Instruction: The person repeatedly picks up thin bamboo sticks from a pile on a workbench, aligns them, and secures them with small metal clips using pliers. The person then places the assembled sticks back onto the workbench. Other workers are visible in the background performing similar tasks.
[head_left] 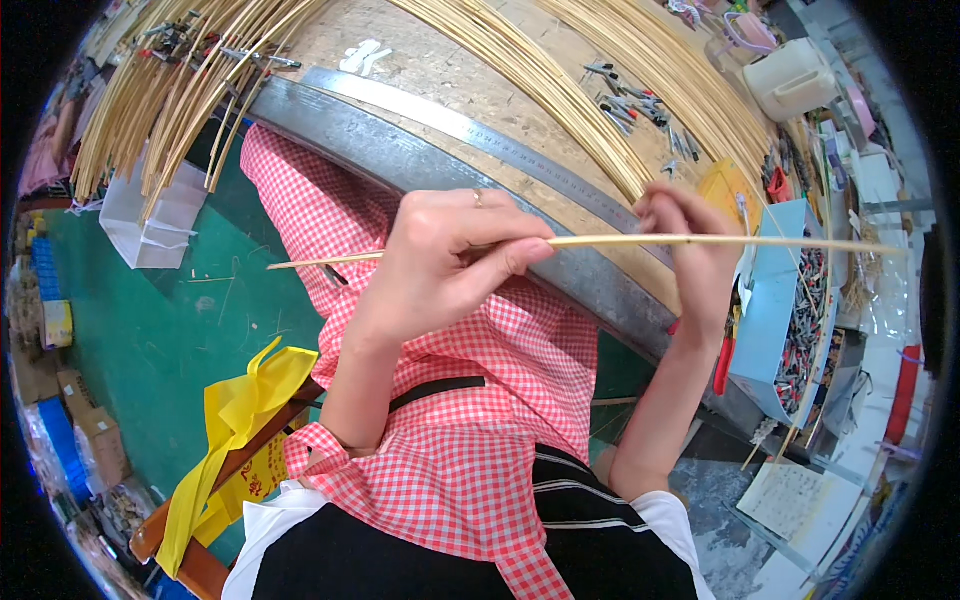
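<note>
Left hand [440,250] pinching slim pale strip [610,240], right hand [708,268] behind it

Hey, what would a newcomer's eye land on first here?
Likely the long, thin pale stick held in the left hand, stretching sideways across the middle. Then the red-and-white checked apron over the lap, the bright yellow cloth at lower left and the blue box at right.

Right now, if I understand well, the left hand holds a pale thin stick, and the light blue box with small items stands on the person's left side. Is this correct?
Not quite: the head view shows the light blue box with small items on the person's right side, not the left. The left hand does hold a pale thin stick.
</note>
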